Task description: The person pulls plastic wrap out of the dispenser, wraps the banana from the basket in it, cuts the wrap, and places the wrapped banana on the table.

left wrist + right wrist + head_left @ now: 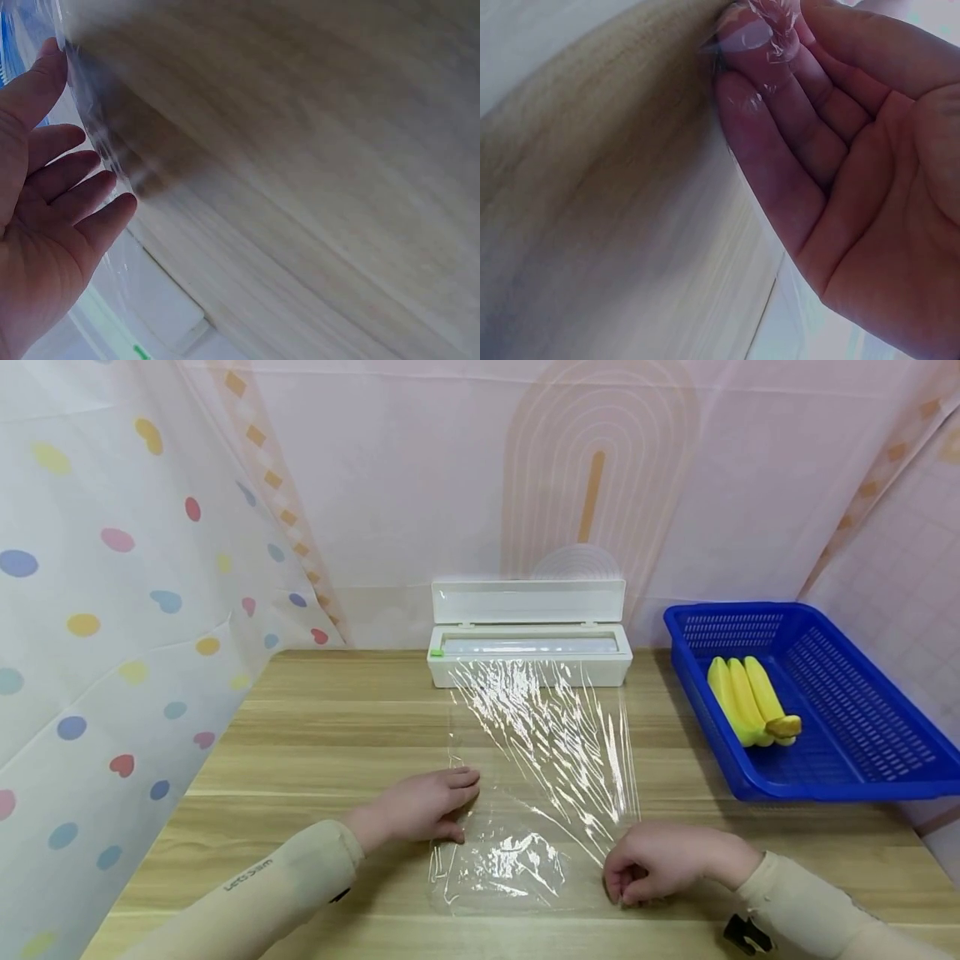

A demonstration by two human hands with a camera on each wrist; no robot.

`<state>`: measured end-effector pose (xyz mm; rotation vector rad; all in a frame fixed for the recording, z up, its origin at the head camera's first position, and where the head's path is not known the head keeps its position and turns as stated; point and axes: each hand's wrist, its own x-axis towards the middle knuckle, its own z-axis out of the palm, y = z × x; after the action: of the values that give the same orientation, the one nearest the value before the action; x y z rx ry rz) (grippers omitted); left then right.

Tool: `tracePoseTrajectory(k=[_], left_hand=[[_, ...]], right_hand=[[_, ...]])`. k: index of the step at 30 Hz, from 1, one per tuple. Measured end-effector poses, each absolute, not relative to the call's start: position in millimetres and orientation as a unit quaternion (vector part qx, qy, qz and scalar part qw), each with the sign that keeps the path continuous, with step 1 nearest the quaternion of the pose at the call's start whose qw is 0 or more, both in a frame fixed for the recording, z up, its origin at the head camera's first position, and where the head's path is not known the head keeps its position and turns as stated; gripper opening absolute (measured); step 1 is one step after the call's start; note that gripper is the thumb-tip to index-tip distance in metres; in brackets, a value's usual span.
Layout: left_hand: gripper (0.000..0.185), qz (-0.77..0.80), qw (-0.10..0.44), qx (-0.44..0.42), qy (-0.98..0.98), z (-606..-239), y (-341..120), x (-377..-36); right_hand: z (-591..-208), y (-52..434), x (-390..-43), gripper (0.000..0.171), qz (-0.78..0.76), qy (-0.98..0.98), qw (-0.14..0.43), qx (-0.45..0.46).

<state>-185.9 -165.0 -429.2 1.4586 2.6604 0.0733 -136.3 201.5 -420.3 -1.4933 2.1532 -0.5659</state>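
Note:
A sheet of clear plastic wrap point(525, 777) stretches from a white wrap dispenser point(529, 670) down over the wooden table, creased and shiny. The dispenser's lid point(528, 602) stands raised, and a green slider point(437, 652) sits at the left end of its front. My left hand point(431, 806) touches the sheet's left edge with fingers nearly straight; the left wrist view shows the fingertips point(126, 204) right against the film. At the near right corner my right hand point(660, 864) pinches the wrap between thumb and curled fingers, with film crumpled over the fingertips point(744, 37).
To the right stands a blue plastic basket point(862, 789) with a bunch of yellow bananas point(742, 693) in it. The wooden table point(322, 727) meets a patterned cloth point(405, 485) at the back and a dotted one on the left.

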Motion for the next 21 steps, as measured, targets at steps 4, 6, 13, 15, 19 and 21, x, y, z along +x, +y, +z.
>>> tracePoseTrajectory(k=[4, 6, 13, 15, 19, 21], left_hand=[[0.073, 0.019, 0.053, 0.487, 0.872, -429, -166, -184], [0.072, 0.019, 0.05, 0.491, 0.87, -429, -166, -184], [0.072, 0.024, 0.043, 0.493, 0.869, -432, -168, -185], [0.072, 0.028, 0.046, 0.489, 0.87, -432, -168, -185], [0.072, 0.032, 0.046, 0.487, 0.871, -432, -168, -186], [0.072, 0.032, 0.046, 0.487, 0.871, -433, -169, -186]], right_hand=[[-418, 205, -135, 0.004, -0.236, 0.773, 0.24, -0.538], [-416, 207, -135, 0.007, -0.249, 0.767, 0.247, -0.537], [-402, 218, -132, 0.013, -0.268, 0.759, 0.279, -0.524], [-397, 221, -131, 0.013, -0.264, 0.759, 0.272, -0.529], [-390, 225, -129, 0.013, -0.252, 0.759, 0.248, -0.547], [-388, 226, -128, 0.014, -0.246, 0.757, 0.24, -0.555]])
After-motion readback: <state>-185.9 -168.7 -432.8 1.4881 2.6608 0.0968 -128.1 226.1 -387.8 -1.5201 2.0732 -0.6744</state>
